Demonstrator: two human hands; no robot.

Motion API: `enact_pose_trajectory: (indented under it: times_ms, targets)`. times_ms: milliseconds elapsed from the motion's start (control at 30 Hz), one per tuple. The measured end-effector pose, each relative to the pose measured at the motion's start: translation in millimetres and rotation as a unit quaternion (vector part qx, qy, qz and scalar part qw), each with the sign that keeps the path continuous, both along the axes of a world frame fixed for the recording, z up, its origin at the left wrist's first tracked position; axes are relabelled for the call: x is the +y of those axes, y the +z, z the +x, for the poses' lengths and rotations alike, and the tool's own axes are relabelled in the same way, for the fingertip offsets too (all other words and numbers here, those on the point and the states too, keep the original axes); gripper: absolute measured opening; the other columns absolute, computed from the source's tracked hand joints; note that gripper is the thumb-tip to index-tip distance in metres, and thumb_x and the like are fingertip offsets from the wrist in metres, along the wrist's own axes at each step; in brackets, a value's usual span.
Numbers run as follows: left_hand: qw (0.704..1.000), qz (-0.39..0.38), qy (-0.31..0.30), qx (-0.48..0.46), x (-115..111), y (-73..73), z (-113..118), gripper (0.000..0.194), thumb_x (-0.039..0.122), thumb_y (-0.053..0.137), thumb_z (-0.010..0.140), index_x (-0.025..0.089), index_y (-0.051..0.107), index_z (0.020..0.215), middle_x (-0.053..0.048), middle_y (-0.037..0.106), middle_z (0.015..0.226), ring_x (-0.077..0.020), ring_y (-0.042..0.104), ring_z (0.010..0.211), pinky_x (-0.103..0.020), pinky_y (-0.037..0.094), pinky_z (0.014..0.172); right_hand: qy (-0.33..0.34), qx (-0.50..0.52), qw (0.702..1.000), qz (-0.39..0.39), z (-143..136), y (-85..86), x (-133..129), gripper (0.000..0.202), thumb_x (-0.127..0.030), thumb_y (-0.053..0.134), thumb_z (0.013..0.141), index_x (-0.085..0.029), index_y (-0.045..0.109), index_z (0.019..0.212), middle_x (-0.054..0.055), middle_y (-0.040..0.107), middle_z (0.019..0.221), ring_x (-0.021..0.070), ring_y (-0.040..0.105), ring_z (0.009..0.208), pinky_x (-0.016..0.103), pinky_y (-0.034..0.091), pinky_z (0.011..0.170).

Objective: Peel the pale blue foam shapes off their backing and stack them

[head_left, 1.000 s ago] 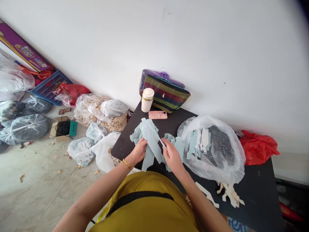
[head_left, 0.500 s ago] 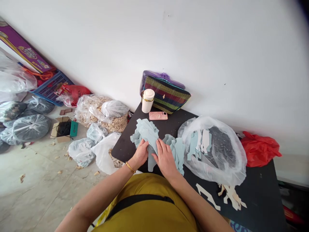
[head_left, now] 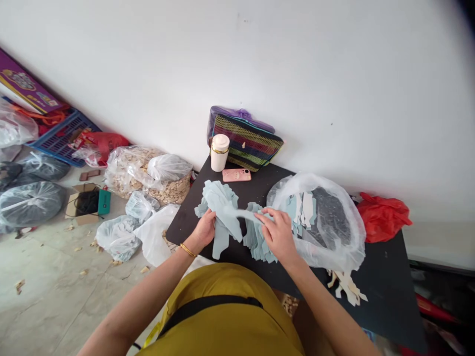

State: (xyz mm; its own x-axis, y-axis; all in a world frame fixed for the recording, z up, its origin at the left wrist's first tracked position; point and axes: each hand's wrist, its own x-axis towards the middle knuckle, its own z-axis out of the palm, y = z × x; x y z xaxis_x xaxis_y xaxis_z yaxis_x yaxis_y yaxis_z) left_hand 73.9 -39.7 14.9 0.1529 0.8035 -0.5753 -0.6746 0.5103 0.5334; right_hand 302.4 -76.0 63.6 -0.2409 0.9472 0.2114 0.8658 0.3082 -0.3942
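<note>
Blue pieces in both hands, apparently one in the right; phone, cup beyond, plastic bag alongside.

Cut pieces are pale blue; surface, black; phone, pink; cup, off-white; pouch, striped yellow, maroon and black.

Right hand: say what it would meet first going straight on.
Beyond its own pale strip, the right hand would probably meet the bunch of strips in the left hand; depth is unclear.
</note>
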Motion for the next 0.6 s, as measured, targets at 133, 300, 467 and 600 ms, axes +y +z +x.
enact_pose_trajectory:
  times_ms: [133, 300, 467, 600]
  targets:
    - [1.000, -0.002, -0.013, 0.015, 2, -2.2, -8, 0.030, 0.018, 0.073, 0.067, 0.020, 0.067, 0.096, -0.004, 0.075, 0.096, -0.0259, 0.066, 0.105, -0.039, 0.049, 0.096, 0.037, -0.073, 0.996, 0.035, 31, -1.1, -2, 0.039, -0.014, 0.041, 0.098, -0.036, 0.073, 0.096, 0.000, 0.072, 0.097, 0.0215, 0.058, 0.097, 0.050, 0.031, 0.104]
    - [1.000, -0.004, -0.005, 0.022, -1, -5.9, -11, 0.027, 0.017, 0.072, 0.068, 0.020, 0.067, 0.095, -0.004, 0.076, 0.096, -0.0255, 0.066, 0.106, -0.038, 0.051, 0.095, 0.024, -0.001, 0.997, 0.079, 46, -7.5, -6, 0.037, -0.013, 0.037, 0.098, -0.028, 0.067, 0.083, 0.000, 0.073, 0.104, 0.0217, 0.057, 0.111, 0.051, 0.036, 0.105]
    - [0.999, -0.014, -0.014, 0.039, -4, -5.4, -11, 0.025, 0.014, 0.069, 0.069, 0.018, 0.069, 0.094, -0.005, 0.077, 0.095, -0.0265, 0.066, 0.108, -0.036, 0.052, 0.095, 0.025, 0.062, 0.994, 0.088, 49, -23.9, -14, 0.035, -0.007, 0.032, 0.095, -0.023, 0.060, 0.081, 0.008, 0.066, 0.114, 0.0207, 0.055, 0.115, 0.044, 0.049, 0.095]
    - [0.999, -0.016, -0.011, 0.050, -3, -3.6, -14, 0.025, 0.014, 0.068, 0.069, 0.018, 0.068, 0.094, -0.003, 0.076, 0.093, -0.0252, 0.067, 0.105, -0.036, 0.052, 0.095, 0.005, 0.043, 0.995, 0.095, 50, -37.1, -21, 0.034, -0.004, 0.035, 0.092, -0.022, 0.062, 0.081, 0.008, 0.060, 0.114, 0.0233, 0.051, 0.117, 0.046, 0.047, 0.096]
